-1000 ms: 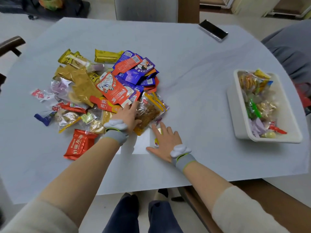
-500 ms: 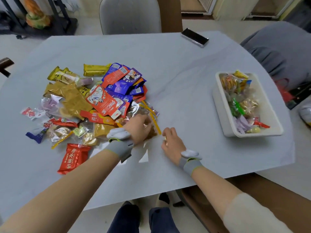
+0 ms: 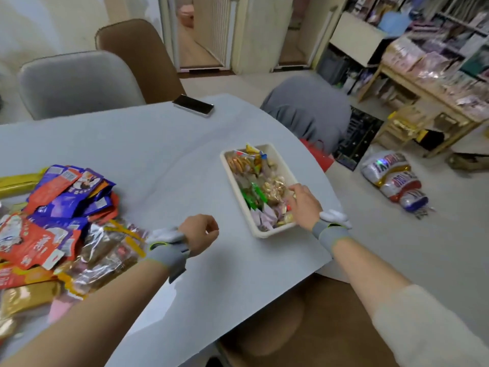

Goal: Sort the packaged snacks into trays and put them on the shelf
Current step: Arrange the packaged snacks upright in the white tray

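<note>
I see one cream tray on the grey table, sitting toward the right edge, and it is the only container on the table. It is nearly full of small wrapped snacks: round golden biscuits in clear wrap at the far end, a yellow packet at the far rim, green wrappers and a clump of gold-foil sweets in the middle, and pale purple wrappers with a bit of red at the near end. I cannot count the pieces inside, as they overlap. My right hand lies over the near right part of the tray with its fingers reaching down among the gold-foil sweets; whether it grips a piece or has let go I cannot tell, since the fingertips are hidden in the wrappers. My left hand hangs above the bare table between the tray and the snack pile, fingers curled in a loose fist, and I see nothing held in it. The pile covers the left side of the table: purple packets, red and orange packets, a large clear bag of brown snacks with yellow edges nearest the left wrist, gold packets at the near left; too overlapped for a count. One phone lies flat at the far table edge. Two chairs stand behind the table, one grey and one brown. To the right stand wooden shelves crowded with packaged goods, and one big printed bag lies on the floor.
</note>
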The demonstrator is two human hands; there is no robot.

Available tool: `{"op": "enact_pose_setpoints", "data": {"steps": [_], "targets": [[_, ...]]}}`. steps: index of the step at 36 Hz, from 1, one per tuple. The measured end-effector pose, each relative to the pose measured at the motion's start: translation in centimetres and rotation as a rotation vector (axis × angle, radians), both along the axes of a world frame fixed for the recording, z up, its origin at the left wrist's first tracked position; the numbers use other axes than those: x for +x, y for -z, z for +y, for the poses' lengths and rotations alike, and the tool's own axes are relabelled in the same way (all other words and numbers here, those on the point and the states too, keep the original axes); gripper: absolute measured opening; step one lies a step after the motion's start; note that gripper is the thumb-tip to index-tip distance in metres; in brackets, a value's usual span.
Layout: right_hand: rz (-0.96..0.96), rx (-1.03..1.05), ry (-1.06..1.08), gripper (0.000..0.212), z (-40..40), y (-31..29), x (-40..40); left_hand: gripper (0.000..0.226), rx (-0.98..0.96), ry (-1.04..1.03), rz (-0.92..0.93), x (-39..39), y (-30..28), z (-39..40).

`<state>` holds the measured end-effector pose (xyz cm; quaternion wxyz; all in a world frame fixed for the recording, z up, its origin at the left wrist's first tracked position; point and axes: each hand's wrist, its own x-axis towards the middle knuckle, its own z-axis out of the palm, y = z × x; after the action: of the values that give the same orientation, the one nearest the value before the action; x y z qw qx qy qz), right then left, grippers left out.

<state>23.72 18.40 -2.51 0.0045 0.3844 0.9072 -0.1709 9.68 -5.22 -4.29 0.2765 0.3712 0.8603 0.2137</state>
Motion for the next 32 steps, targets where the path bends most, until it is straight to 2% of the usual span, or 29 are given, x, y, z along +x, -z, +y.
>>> {"op": "enact_pose_setpoints", "data": {"steps": [6,9,15,18,22,24,27,32], "targets": [[-0.325,0.009,-0.102,0.039,1.9,2.8,-2.0,0.021,-0.115,0.037,0.071,0.5,0.4,2.8],[-0.421,0.036,-0.090,0.044,2.3,4.2,-2.6,0.021,-0.146,0.033,0.071,0.7,0.9,3.0],[-0.418,-0.033,0.039,0.067,3.8,6.4,-2.8,0.020,-0.178,0.012,0.039,0.5,1.8,2.2],[-0.367,-0.052,0.017,0.071,4.0,6.6,-2.6,0.020,-0.176,-0.001,0.031,0.3,2.1,1.8],[-0.338,-0.124,-0.037,0.067,3.3,5.2,-2.1,0.019,-0.167,-0.017,0.020,0.0,2.4,1.2],[-0.336,-0.142,-0.064,0.051,3.3,4.2,-1.7,0.019,-0.167,-0.019,0.021,0.1,2.4,0.8],[-0.280,-0.038,-0.060,0.028,3.7,2.0,-0.9,0.019,-0.171,-0.021,0.028,0.1,2.2,0.3],[-0.199,0.037,-0.114,0.027,3.1,0.1,0.0,0.020,-0.175,-0.035,0.038,-0.2,1.4,-0.1]]}}
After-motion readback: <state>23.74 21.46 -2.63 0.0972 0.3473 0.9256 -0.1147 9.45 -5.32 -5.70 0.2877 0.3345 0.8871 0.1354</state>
